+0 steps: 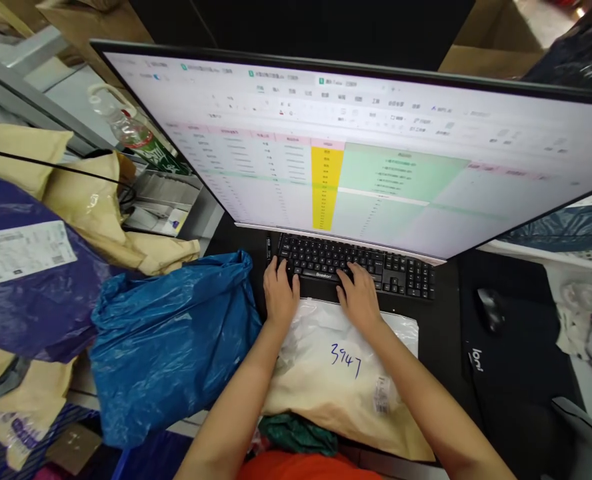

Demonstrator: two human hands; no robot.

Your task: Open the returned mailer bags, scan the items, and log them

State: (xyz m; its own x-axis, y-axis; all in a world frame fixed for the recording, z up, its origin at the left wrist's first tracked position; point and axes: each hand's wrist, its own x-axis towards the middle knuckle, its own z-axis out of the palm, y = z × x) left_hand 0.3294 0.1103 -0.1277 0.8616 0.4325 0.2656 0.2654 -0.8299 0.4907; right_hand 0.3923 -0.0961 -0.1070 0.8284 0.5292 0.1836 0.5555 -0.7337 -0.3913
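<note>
Both hands are at a black keyboard point(326, 260) below a large monitor. My left hand point(280, 293) is at the keyboard's left end, fingers apart, with the fingertips by the edge keys. My right hand point(360, 293) rests with fingers spread on the lower middle keys. Neither hand holds anything. Under my wrists lies a pale plastic mailing bag point(316, 373) with "3947" handwritten in blue and a small barcode label. On the monitor point(276, 153) a spreadsheet shows a yellow column and a green block.
A crumpled blue plastic bag point(176, 340) sits left of my left arm, beside a purple package point(31, 267) with a white label. A green bottle point(146, 137) stands behind. To the right, a black mouse point(491, 310) lies on a dark mouse pad point(526, 360).
</note>
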